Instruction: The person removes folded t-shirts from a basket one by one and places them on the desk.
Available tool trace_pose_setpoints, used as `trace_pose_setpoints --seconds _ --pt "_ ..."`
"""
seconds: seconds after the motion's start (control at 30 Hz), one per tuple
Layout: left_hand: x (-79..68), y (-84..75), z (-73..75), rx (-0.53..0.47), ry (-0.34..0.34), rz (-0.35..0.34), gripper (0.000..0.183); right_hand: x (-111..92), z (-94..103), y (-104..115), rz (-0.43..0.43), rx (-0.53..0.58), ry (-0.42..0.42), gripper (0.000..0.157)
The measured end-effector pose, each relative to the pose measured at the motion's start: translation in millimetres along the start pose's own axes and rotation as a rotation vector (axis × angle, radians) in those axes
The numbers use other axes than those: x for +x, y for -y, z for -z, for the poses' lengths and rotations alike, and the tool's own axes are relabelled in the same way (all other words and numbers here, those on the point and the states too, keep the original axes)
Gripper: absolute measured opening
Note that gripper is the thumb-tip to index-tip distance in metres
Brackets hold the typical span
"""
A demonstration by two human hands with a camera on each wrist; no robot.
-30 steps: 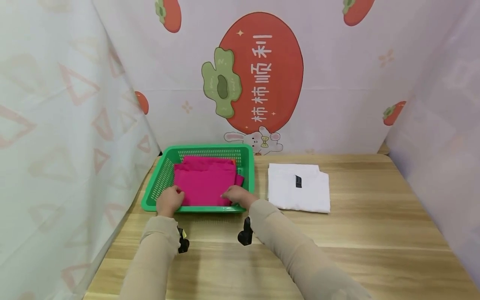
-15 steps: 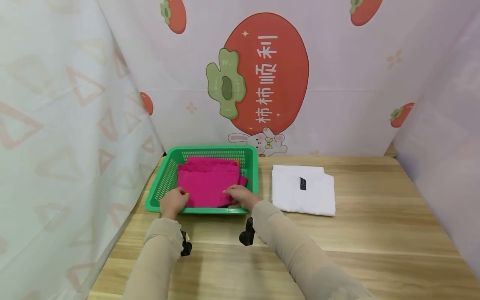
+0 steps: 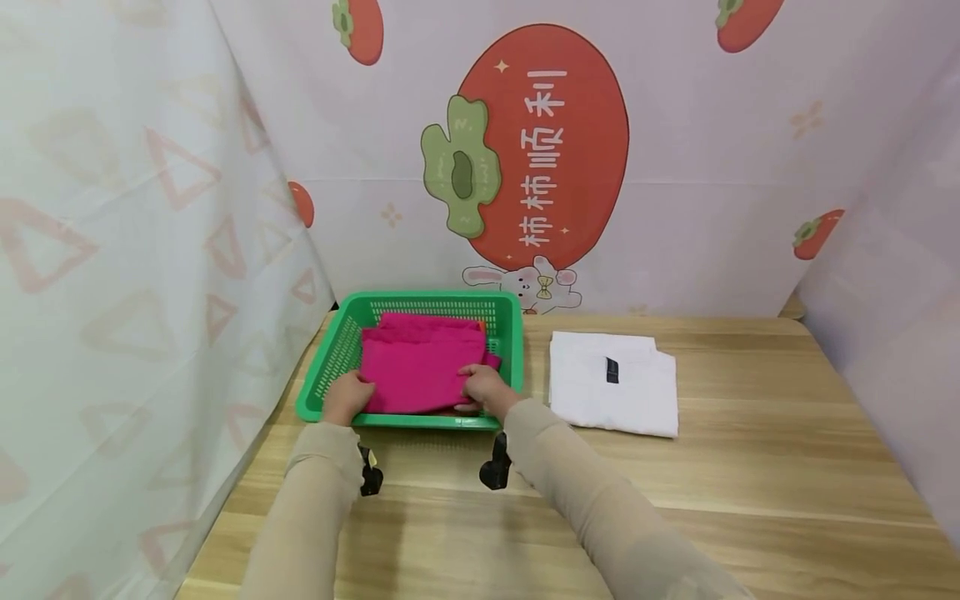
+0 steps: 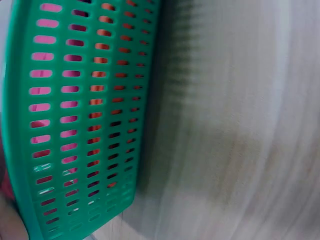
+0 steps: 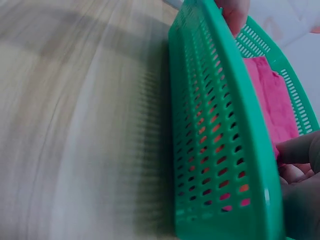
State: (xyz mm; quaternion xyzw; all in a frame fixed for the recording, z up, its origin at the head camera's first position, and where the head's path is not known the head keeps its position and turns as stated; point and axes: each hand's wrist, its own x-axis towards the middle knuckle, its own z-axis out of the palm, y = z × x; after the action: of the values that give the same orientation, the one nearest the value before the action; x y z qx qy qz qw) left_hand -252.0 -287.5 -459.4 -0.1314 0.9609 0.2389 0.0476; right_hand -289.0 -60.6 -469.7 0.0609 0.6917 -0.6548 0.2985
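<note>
A folded bright pink garment (image 3: 420, 371) lies on top inside the green plastic basket (image 3: 420, 422). My left hand (image 3: 347, 397) reaches over the near rim and holds the garment's near left corner; the fingertips are partly hidden. At the near right corner, my right hand (image 3: 483, 387) pinches the cloth between thumb and fingers. The near edge stands a little raised at that side. In the right wrist view, the pink cloth (image 5: 272, 100) meets the fingers (image 5: 295, 150). Other pink and orange fabric beneath shows through the basket's slots (image 4: 95, 95) in the left wrist view.
A folded white garment (image 3: 615, 396) with a black label lies on the wooden table (image 3: 750, 467) right of the basket. White printed curtains (image 3: 150, 250) hang at the left, back and right. The basket stands near the table's back left corner.
The near right part of the pink garment has come up slightly with my right hand. My left fingers have moved onto its left corner. The head view has shifted a little.
</note>
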Motion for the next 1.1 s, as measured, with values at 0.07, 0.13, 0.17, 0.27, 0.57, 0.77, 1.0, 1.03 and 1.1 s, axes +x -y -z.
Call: trace_pose_setpoints --seconds 0.07,0.13,0.17,0.27,0.57,0.77,1.0,1.03,1.1 --pt "1.4 0.8 3.6 -0.015 0.029 0.014 0.039 2.7 4.6 1.6 0.045 -0.014 0.015 0.051" --pt "3.7 1.0 7.2 -0.027 0.092 0.02 0.043 2.8 8.1 6.9 0.046 -0.049 0.005 0.049" --pt "7.4 3.4 7.3 -0.033 0.127 0.013 0.045 2.0 9.7 9.8 0.045 -0.065 0.007 0.049" --pt "30.8 23.7 -2.2 -0.077 0.202 -0.026 0.048 -7.6 11.4 20.3 0.02 -0.12 0.005 0.049" --pt "122.9 104.9 -59.7 -0.26 0.279 -0.015 0.056 28.9 15.6 -7.4 0.119 -0.191 -0.06 0.037" --pt "25.2 -1.5 7.7 -0.468 0.346 0.084 0.052 107.6 25.6 -58.0 0.149 -0.068 -0.048 0.041" --pt "19.8 -10.6 0.0 -0.468 0.274 0.082 0.048 103.3 21.8 -51.8 0.103 0.018 0.042 0.047" --pt "20.2 -10.8 -1.4 -0.449 0.267 0.084 0.048 113.4 24.3 -59.7 0.128 0.017 0.055 0.047" --pt "21.2 -10.9 -3.5 -0.424 0.248 0.086 0.05 106.8 22.7 -57.3 0.138 -0.011 0.033 0.046"
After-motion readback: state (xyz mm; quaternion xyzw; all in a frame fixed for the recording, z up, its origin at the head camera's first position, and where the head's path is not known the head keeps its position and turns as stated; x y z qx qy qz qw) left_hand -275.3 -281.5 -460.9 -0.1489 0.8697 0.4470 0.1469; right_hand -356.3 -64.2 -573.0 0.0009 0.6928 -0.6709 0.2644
